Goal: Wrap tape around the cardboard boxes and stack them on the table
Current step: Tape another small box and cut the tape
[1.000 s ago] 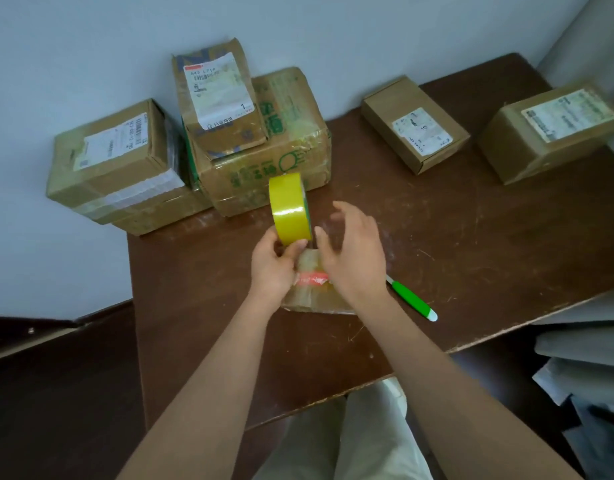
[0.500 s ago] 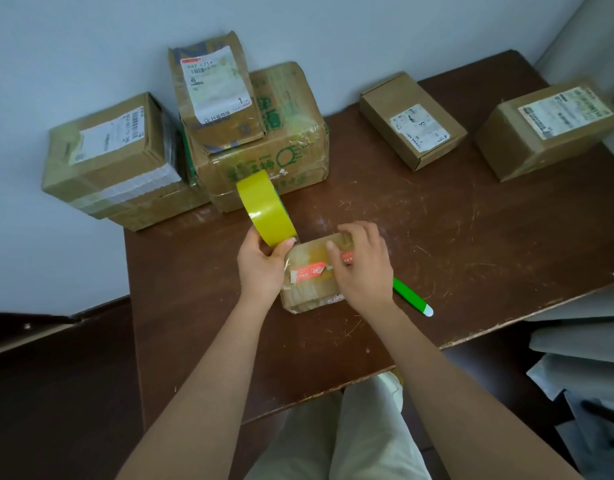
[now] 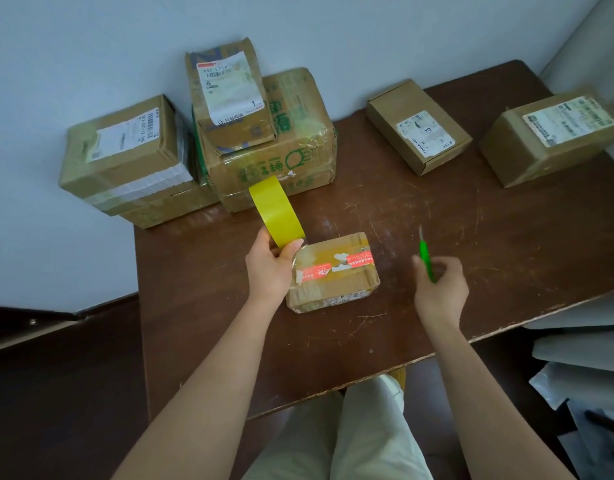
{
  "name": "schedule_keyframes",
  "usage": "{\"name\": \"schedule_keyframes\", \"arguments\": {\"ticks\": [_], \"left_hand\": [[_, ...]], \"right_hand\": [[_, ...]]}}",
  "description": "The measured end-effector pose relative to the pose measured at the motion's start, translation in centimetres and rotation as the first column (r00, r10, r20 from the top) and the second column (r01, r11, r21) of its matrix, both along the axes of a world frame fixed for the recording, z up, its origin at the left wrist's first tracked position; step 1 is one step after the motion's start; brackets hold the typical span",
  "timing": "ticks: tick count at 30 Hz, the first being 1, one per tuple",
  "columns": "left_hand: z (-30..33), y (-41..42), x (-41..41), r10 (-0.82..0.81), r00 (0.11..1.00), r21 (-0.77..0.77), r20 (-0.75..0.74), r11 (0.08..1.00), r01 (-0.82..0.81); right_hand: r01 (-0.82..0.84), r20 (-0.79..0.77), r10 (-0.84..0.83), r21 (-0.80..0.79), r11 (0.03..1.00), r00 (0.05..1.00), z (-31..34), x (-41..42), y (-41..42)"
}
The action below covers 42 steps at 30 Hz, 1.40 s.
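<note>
A small cardboard box (image 3: 335, 273) with red stickers lies on the brown table (image 3: 471, 237), between my hands. My left hand (image 3: 271, 268) grips a roll of yellow tape (image 3: 276, 210), raised just left of the box and tilted. My right hand (image 3: 440, 289) holds a green utility knife (image 3: 426, 253) to the right of the box, blade end pointing away from me. A clear strip of tape seems to run from the roll to the box's left end.
A stack of taped boxes stands at the back left: a large green-printed box (image 3: 274, 157) with a smaller labelled box (image 3: 229, 95) on top, and another box (image 3: 125, 154) beside it. Two separate boxes (image 3: 418, 126) (image 3: 554, 136) sit at the back right. Grey items (image 3: 582, 358) lie off the table's right edge.
My right hand left the small box, moved right and picked up the green knife from the table. My left hand with the tape roll stayed beside the box.
</note>
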<state>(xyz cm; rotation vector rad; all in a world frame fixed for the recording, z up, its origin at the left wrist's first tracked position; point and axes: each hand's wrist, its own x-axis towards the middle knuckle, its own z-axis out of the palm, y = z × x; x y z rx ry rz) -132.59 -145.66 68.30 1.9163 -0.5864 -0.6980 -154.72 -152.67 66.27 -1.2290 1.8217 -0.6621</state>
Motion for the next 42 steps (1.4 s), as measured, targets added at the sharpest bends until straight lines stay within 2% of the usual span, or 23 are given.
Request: {"name": "schedule_keyframes", "arguments": {"ticks": [2,5,8,11,13,15,17,20,24,30,34,36,40,42], "left_hand": [[0.1,-0.1,-0.2,0.013,1.0,0.006,0.011,1.0,-0.013],[0.1,-0.3,-0.4,0.039,0.999,0.014,0.009,0.999,-0.039],[0.0,-0.1,-0.2,0.043,0.998,0.02,-0.045,0.999,-0.042],[0.2,0.1,0.4,0.037,0.988,0.026,-0.152,0.999,-0.034],[0.6,0.1,0.9,0.052,0.962,0.021,-0.269,0.999,-0.048],[0.8,0.1,1.5,0.054,0.929,0.02,-0.366,0.999,-0.05],[0.9,0.2,1.6,0.041,0.913,0.009,-0.406,0.999,-0.04],[0.8,0.3,1.3,0.042,0.905,-0.013,-0.423,0.999,-0.053],[0.8,0.5,1.2,0.034,0.905,-0.046,-0.423,0.997,-0.06],[0.8,0.9,1.6,0.039,0.913,0.013,-0.407,0.999,-0.037],[1.3,0.8,2.2,-0.046,0.918,0.049,-0.394,0.996,0.07],[1.5,0.5,2.3,-0.104,0.937,0.062,-0.334,0.989,0.132],[1.6,-0.4,2.5,-0.24,0.966,0.142,-0.1,0.957,0.252],[1.7,-0.6,2.5,-0.251,0.965,0.17,-0.074,0.95,0.261]], "right_hand": [[-0.008,0.168,0.032,-0.144,0.99,0.985,3.3,1.7,-0.5],[-0.084,0.468,0.187,-0.233,0.969,0.864,6.1,5.3,-0.2],[-0.176,0.553,0.316,-0.291,0.94,0.771,5.6,8.7,0.6],[-0.245,0.69,0.292,-0.169,0.955,0.662,4.2,10.0,1.0],[-0.239,0.794,0.199,-0.07,0.968,0.574,3.8,10.0,0.7],[-0.202,0.861,0.14,-0.044,0.978,0.49,3.3,9.6,0.4],[-0.186,0.847,0.158,-0.071,0.98,0.507,2.9,9.5,0.5],[-0.2,0.752,0.266,-0.18,0.963,0.603,2.5,9.7,1.2],[-0.171,0.711,0.306,-0.258,0.951,0.633,2.6,10.0,1.5],[-0.101,0.686,0.186,-0.163,0.981,0.703,3.1,9.8,1.5],[-0.102,0.664,0.154,-0.117,0.988,0.732,2.9,9.5,1.3],[-0.118,0.662,0.169,-0.122,0.985,0.73,2.7,9.3,1.3],[-0.159,0.645,0.197,-0.118,0.98,0.739,2.8,9.2,1.1],[-0.164,0.651,0.197,-0.112,0.98,0.733,2.8,9.2,1.0]]}}
